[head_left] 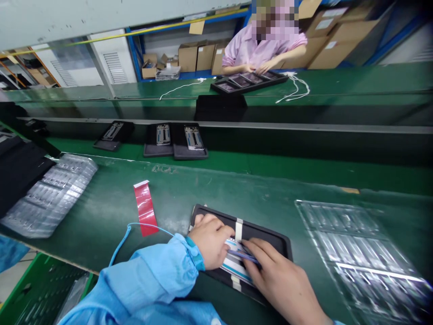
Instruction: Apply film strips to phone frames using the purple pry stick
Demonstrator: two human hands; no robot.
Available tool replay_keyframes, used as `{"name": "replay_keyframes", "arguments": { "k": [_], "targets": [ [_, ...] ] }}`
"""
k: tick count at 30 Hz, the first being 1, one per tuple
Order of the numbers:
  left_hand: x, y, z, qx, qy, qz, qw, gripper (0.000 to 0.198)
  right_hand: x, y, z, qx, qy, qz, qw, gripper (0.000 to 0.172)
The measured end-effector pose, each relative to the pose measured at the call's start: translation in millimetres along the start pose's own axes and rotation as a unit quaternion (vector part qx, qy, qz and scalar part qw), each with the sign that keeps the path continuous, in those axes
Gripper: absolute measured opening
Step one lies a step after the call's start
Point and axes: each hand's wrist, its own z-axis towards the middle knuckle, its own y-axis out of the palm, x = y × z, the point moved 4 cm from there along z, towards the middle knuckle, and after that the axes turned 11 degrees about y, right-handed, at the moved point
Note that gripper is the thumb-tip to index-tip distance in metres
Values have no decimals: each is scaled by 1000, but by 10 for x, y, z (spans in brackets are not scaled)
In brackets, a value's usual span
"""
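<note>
A phone frame (238, 269), pale with blue strips, lies in a black tray (267, 233) at the front of the green bench. My left hand (210, 239) rests on the frame's left end, its fingers curled and closed at the edge. My right hand (282, 277) is closed over the right side, with a thin blue-purple strip or stick (246, 257) between thumb and fingers; its exact kind is unclear. Pale tape (239, 229) crosses the tray's border. Both hands cover parts of the frame. A blue wrist-strap cord (119, 248) runs from my left cuff.
A red film strip (146, 208) lies left of the tray. Clear plastic trays (358, 243) sit at right, more (57, 194) at left. Several black trays with phone frames (194, 137) stand on the lower belt. Across it, a person in pink (264, 49) handles another tray (250, 82).
</note>
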Motion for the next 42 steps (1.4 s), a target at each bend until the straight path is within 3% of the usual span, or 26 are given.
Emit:
{"name": "replay_keyframes", "arguments": {
  "k": [10,16,22,28,33,38,42],
  "targets": [
    [-8,12,-7,-1,0,-4,1000,29,66,119,24,12,-66,1,998,20],
    [-1,-5,-3,-4,5,2,1000,25,99,99,169,-91,-66,48,992,20],
    [4,-17,-13,-1,8,8,1000,28,38,72,81,-19,-109,14,994,18],
    [33,-75,-15,-10,1,7,1000,28,47,31,31,-15,-83,25,996,25],
    [56,-119,-28,0,4,1,1000,30,-36,23,-142,-2,-27,-31,999,32],
    [3,-8,-2,-8,6,-3,1000,29,-168,31,-164,-32,2,-69,997,33],
    [-19,22,8,-3,5,1,1000,28,-47,-84,-24,-88,26,29,995,32]
  ]
}}
